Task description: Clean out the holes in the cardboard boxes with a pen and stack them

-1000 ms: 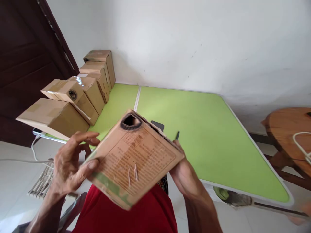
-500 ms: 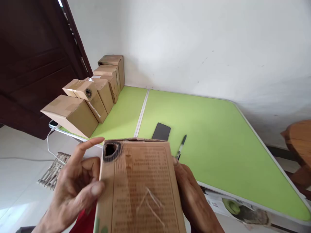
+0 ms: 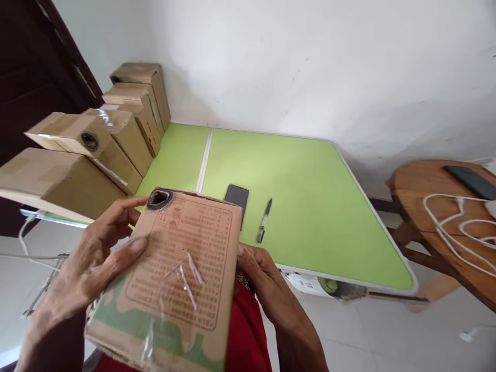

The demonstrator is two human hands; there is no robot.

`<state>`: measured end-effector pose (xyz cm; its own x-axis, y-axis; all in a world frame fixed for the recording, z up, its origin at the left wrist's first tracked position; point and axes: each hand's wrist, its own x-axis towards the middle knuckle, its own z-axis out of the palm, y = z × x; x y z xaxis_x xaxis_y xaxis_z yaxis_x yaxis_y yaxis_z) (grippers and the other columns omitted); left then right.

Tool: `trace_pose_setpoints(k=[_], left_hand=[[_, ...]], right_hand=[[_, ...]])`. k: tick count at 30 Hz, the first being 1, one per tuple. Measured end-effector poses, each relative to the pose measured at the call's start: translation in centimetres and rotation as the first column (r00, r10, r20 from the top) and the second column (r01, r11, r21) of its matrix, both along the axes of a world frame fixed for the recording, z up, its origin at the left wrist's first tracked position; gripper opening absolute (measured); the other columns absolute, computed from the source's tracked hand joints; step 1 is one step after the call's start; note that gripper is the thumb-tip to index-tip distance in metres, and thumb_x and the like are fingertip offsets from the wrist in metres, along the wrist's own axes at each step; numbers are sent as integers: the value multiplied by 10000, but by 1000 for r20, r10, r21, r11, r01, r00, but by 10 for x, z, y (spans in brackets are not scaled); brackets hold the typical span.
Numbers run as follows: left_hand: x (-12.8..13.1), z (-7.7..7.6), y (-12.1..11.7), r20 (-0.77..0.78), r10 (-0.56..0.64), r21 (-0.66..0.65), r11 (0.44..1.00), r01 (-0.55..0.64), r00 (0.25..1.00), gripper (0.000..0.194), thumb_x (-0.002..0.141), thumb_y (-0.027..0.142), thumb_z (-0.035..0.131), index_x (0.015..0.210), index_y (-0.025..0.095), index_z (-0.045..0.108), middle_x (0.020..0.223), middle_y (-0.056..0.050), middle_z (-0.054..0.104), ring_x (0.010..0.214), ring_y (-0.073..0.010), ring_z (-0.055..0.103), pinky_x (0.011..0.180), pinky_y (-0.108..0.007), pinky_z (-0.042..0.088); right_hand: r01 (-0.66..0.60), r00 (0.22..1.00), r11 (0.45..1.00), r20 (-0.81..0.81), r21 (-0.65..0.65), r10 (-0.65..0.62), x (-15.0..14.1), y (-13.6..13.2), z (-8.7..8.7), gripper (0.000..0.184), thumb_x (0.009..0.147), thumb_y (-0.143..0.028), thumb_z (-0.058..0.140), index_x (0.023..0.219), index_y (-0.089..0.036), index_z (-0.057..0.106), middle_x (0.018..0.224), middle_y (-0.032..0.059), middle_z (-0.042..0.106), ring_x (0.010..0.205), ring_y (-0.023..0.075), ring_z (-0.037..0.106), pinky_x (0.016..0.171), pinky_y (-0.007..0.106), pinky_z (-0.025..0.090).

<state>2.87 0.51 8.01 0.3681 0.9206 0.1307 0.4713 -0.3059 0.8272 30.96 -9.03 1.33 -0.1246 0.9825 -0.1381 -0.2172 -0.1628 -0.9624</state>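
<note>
Brown cardboard box (image 3: 186,289) held between both grips, green-printed end now in view

Cardboard fills the space between my left grip (image 3: 96,253) and my right grip (image 3: 267,274); the box has just swung round and leaned back, so its printed face, creased clear tape and green band show to my camera; I judge that this makes the face easier to inspect. My left grip is closed on the box, thumb laid over the face and index finger reaching near the corner with the dark-rimmed hole (image 3: 159,199); my right grip holds the opposite side, fingers pressed along the edge; I cannot tell whether anything supports the box from below.

Straight ahead of my right grip, the pen (image 3: 265,219) lies on the green bench (image 3: 310,201); ahead and to the left of that grip is a dark phone (image 3: 237,196), partly hidden behind the box. Beyond my left grip, closed cartons (image 3: 124,129) stand in a row towards the wall, one with a dark-rimmed hole of its own; well off to the right of my right grip is a wooden stool (image 3: 418,186), with a white cable (image 3: 445,235) looped on it and a dark device (image 3: 470,181) near its far side.
</note>
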Motion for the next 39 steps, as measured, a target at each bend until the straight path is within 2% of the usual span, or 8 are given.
trace_pose_setpoints(k=[5, 10, 15, 19, 22, 28, 34, 39], left_hand=[[-5, -4, 33, 93, -243, -11, 970, 245, 966, 985, 879, 440, 824, 1770, 327, 419, 1801, -75, 477, 1720, -452, 316, 1273, -542, 506], [24, -1, 54, 227, -292, -132, 936, 327, 929, 656, 908, 487, 776, 1520, 262, 706, 1557, -114, 726, 1368, -428, 718, 1085, -492, 630], [58, 15, 32, 294, -31, -332, 934, 132, 955, 333, 1024, 421, 624, 1176, 225, 845, 1304, -90, 854, 1117, -326, 813, 913, -392, 645], [61, 23, 11, 200, 90, -351, 936, -14, 976, 296, 1018, 333, 580, 1092, 254, 855, 1284, -44, 859, 1104, -286, 799, 813, -331, 607], [54, 19, 3, 185, 51, -275, 962, 2, 981, 304, 1007, 439, 629, 1098, 292, 879, 1240, -45, 862, 1068, -310, 791, 726, -350, 605], [49, 12, -16, 52, -38, -99, 994, 43, 998, 382, 1046, 535, 587, 1209, 363, 888, 1288, -45, 838, 1186, -367, 750, 823, -435, 603], [59, 15, -25, 83, -40, -109, 993, 49, 996, 380, 1048, 546, 590, 1231, 365, 870, 1333, -43, 826, 1247, -389, 739, 796, -438, 618], [61, 13, -18, 142, -165, -97, 979, 179, 976, 374, 1098, 482, 541, 1270, 361, 851, 1336, -33, 827, 1215, -340, 782, 794, -381, 650]], right_hand=[[-45, 998, 999, -36, -13, 45, 6, 7, -4, 550, 1129, -650, 577, 775, -228, 580, 720, -14, 627, 702, 175, 563, 700, 305, 422], [-44, 997, 999, -65, -5, 44, 5, 10, -4, 552, 1141, -634, 557, 766, -228, 568, 746, -12, 618, 726, 170, 572, 726, 305, 456], [86, 981, 996, 179, -33, -79, 31, 4, -12, 530, 1114, -662, 574, 811, -228, 594, 762, -15, 625, 715, 171, 576, 689, 304, 437], [479, 568, 878, 761, 4, -313, 73, 0, -36, 572, 1037, -765, 499, 769, -261, 537, 730, 17, 628, 725, 221, 574, 713, 351, 394], [596, 377, 803, 883, 0, -280, 98, -2, -56, 504, 1027, -706, 477, 776, -272, 529, 758, 61, 660, 749, 260, 576, 747, 383, 376], [631, 320, 769, 937, -101, -140, 104, 4, -74, 307, 1039, -511, 632, 884, -247, 615, 901, 121, 756, 868, 315, 666, 743, 376, 367], [590, 294, 792, 955, -157, -30, 91, 31, -72, 404, 1058, -633, 674, 1006, -233, 694, 1028, 142, 804, 985, 334, 726, 732, 355, 381], [620, 268, 767, 964, -166, -8, 90, 52, -77, 202, 1058, -398, 687, 1100, -201, 699, 1046, 185, 784, 969, 348, 719, 740, 363, 382]])
